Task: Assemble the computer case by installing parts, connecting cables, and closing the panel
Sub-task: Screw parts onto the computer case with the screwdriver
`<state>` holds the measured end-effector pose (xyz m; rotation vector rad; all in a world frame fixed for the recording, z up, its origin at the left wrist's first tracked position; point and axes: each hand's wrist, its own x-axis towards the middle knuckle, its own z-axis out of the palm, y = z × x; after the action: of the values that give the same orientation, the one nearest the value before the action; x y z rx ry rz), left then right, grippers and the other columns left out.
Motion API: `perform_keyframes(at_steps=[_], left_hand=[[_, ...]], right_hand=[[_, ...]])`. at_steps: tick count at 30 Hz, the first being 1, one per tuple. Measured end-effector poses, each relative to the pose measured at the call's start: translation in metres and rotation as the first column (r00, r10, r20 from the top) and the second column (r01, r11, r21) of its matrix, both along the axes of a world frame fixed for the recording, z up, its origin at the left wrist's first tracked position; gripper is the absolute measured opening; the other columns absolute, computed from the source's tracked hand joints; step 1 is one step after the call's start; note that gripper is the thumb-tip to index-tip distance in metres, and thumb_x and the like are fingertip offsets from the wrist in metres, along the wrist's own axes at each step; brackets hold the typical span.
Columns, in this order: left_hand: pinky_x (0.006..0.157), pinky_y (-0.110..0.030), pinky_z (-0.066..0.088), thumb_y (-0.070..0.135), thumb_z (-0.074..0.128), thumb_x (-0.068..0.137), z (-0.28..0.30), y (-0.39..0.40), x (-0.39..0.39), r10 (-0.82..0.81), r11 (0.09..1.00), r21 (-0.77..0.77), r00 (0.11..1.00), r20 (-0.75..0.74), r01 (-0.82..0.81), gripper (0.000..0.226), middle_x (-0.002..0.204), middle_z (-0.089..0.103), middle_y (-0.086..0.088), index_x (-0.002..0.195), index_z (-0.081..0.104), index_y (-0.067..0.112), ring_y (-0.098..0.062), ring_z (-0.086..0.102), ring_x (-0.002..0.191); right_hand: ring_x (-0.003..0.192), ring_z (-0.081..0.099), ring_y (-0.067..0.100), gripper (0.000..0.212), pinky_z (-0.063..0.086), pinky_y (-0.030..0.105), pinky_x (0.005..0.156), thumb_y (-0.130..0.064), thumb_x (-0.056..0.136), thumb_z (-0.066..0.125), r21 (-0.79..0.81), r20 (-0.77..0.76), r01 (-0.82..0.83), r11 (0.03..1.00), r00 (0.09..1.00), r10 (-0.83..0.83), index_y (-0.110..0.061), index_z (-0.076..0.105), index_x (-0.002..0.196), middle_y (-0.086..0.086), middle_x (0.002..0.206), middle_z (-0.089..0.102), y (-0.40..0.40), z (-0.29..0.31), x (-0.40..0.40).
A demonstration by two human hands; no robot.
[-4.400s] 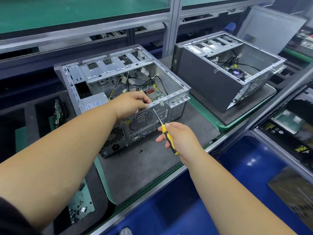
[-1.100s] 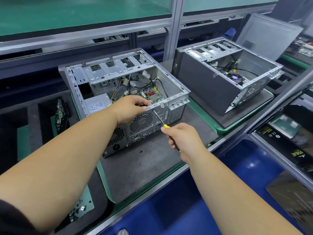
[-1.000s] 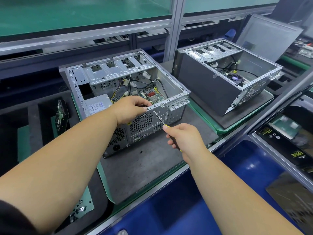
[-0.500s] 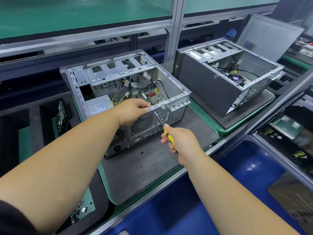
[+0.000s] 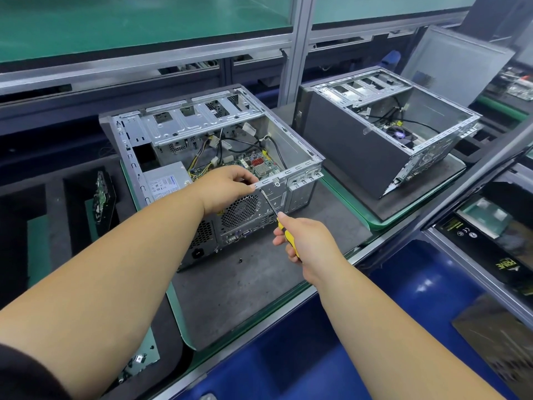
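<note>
While the open computer case [image 5: 213,168] lies on its side on the grey mat [image 5: 245,290], near the middle of the head view, we brace it with our left hand [image 5: 227,189], whose fingers curl over and grip the top rear rim beside the fan grille [image 5: 240,210]. Our right hand [image 5: 305,241] is wrapped round the yellow-and-black handle of the screwdriver [image 5: 284,229]; its shaft slants up to the left and its tip meets the rear rim just beside the left fingertips. One small dark screw [image 5: 240,260] lies loose on the mat in front of the case. A second open case [image 5: 386,131] stands on another mat to the right, well apart.
</note>
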<state>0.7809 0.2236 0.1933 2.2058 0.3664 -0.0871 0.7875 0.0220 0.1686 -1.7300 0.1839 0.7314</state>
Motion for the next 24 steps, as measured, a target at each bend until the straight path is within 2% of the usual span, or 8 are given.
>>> perform_keyframes(at_steps=[2,4,7,11,15,20,22,24], left_hand=[[0.057,-0.023,0.037,0.030,0.067,0.090,-0.0014,0.0021,-0.0017,0.003,1.000,-0.015,1.000,0.015,-0.002,0.013,0.082,0.059,0.020,0.100,0.069,0.038,0.005,0.050,0.054],[0.064,-0.018,0.037,0.029,0.069,0.089,-0.0015,0.0032,-0.0031,-0.018,1.000,-0.010,0.999,0.027,0.018,0.017,0.090,0.061,0.025,0.100,0.068,0.041,0.012,0.054,0.065],[0.070,-0.015,0.038,0.026,0.071,0.087,-0.0003,0.0026,-0.0044,-0.035,0.999,0.000,0.999,0.037,0.035,0.022,0.098,0.065,0.024,0.098,0.067,0.044,0.008,0.058,0.080],[0.069,-0.016,0.040,0.024,0.074,0.085,0.0009,0.0024,-0.0074,-0.029,1.000,-0.003,0.998,0.061,0.029,0.021,0.095,0.067,0.016,0.099,0.069,0.040,-0.001,0.060,0.081],[0.072,-0.015,0.041,0.023,0.075,0.085,0.0030,0.0024,-0.0093,-0.035,0.999,-0.015,0.997,0.067,0.036,0.021,0.098,0.067,0.014,0.100,0.071,0.036,-0.003,0.060,0.085],[0.078,-0.018,0.044,0.022,0.076,0.084,0.0046,0.0023,-0.0090,-0.032,0.999,-0.028,0.998,0.059,0.034,0.022,0.104,0.068,0.011,0.096,0.070,0.039,-0.010,0.063,0.094],[0.084,-0.023,0.046,0.022,0.074,0.086,0.0061,0.0025,-0.0080,-0.057,0.998,-0.030,0.997,0.043,0.058,0.022,0.109,0.069,0.011,0.096,0.069,0.041,-0.009,0.063,0.094],[0.084,-0.026,0.045,0.022,0.072,0.087,0.0074,0.0023,-0.0073,-0.087,0.996,-0.018,0.996,0.021,0.088,0.022,0.111,0.069,0.011,0.098,0.069,0.041,-0.005,0.061,0.088]], right_hand=[[0.041,0.038,0.009,0.037,0.033,0.019,0.040,-0.045,0.095,0.063,0.000,0.000,-0.001,1.000,1.000,0.001,-0.011,0.070,0.083,-0.001,0.062,0.068,-0.0002,0.0002,-0.0002],[0.041,0.039,0.009,0.037,0.033,0.019,0.041,-0.046,0.095,0.062,-0.006,0.001,-0.003,1.000,1.000,0.003,-0.011,0.070,0.082,-0.002,0.061,0.068,-0.0001,0.0000,0.0000],[0.042,0.039,0.009,0.038,0.033,0.019,0.041,-0.046,0.095,0.062,-0.012,-0.003,-0.003,1.000,1.000,0.003,-0.012,0.069,0.081,-0.002,0.060,0.067,0.0009,0.0004,-0.0003],[0.045,0.040,0.010,0.038,0.033,0.019,0.041,-0.046,0.096,0.061,-0.024,-0.002,-0.008,1.000,1.000,0.008,-0.012,0.069,0.081,-0.001,0.064,0.067,0.0025,0.0020,0.0000],[0.048,0.040,0.011,0.038,0.034,0.020,0.042,-0.045,0.097,0.060,-0.034,0.000,-0.017,0.999,1.000,0.017,-0.011,0.069,0.082,0.001,0.068,0.067,0.0021,0.0024,0.0006],[0.049,0.041,0.011,0.038,0.034,0.020,0.041,-0.047,0.096,0.060,-0.043,0.002,-0.022,0.999,1.000,0.022,-0.012,0.070,0.084,0.000,0.067,0.068,0.0019,-0.0003,0.0011],[0.050,0.042,0.012,0.038,0.035,0.021,0.042,-0.048,0.096,0.060,-0.042,0.002,-0.024,0.999,1.000,0.024,-0.013,0.069,0.084,0.001,0.070,0.068,0.0020,-0.0021,0.0016],[0.052,0.042,0.014,0.037,0.036,0.023,0.044,-0.050,0.093,0.063,-0.034,0.025,-0.026,0.999,0.999,0.027,-0.014,0.067,0.087,0.003,0.077,0.068,0.0008,-0.0048,0.0012]])
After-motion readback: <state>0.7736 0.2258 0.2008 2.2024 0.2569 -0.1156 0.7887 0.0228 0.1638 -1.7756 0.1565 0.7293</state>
